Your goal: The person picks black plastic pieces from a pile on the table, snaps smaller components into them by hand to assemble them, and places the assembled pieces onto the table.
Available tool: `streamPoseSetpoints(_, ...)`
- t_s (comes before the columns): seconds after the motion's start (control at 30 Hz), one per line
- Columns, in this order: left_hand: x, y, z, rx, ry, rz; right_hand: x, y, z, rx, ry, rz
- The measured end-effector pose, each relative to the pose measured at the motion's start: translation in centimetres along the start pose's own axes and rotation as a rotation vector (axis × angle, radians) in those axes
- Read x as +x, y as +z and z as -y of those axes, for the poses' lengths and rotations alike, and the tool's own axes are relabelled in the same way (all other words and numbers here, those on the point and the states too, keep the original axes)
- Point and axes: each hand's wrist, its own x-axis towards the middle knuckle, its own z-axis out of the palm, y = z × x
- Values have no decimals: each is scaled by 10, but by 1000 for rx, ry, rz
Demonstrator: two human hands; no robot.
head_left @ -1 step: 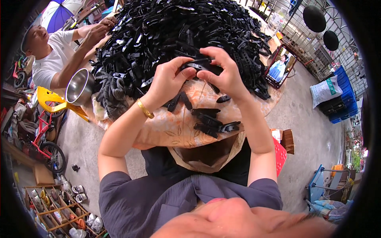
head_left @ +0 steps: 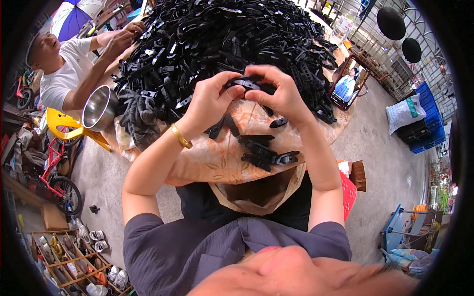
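Between my two hands is a small, long black plastic part point(head_left: 245, 84), gripped at both ends by thumbs and fingers. My left hand point(head_left: 213, 96), with a gold bangle at its wrist, pinches one end. My right hand point(head_left: 278, 93) closes on the other, its fingers hiding some of the part. Just beyond them rises a large heap of similar black parts point(head_left: 197, 49). Below my hands, several loose black pieces point(head_left: 259, 148) lie on the orange-patterned tablecloth point(head_left: 202, 163).
An open paper bag point(head_left: 291, 190) sits at my lap. To the left are grey gloves point(head_left: 140, 118), a steel bowl point(head_left: 100, 108) and a yellow stool point(head_left: 66, 126). A phone point(head_left: 349, 83) stands at the right. Another person point(head_left: 69, 69) works across at the far left.
The fingers of my right hand have come down and curled closer round the black part. My left hand has barely moved.
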Motion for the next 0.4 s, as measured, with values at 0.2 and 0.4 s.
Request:
streamPoseSetpoints(0.2, -6, 0, -4, 168, 89, 46, -3, -10, 13, 171, 309, 218)
streamPoseSetpoints(0.4, -3, -6, -8, 241, 218, 149, -5, -14, 11, 121, 279, 236)
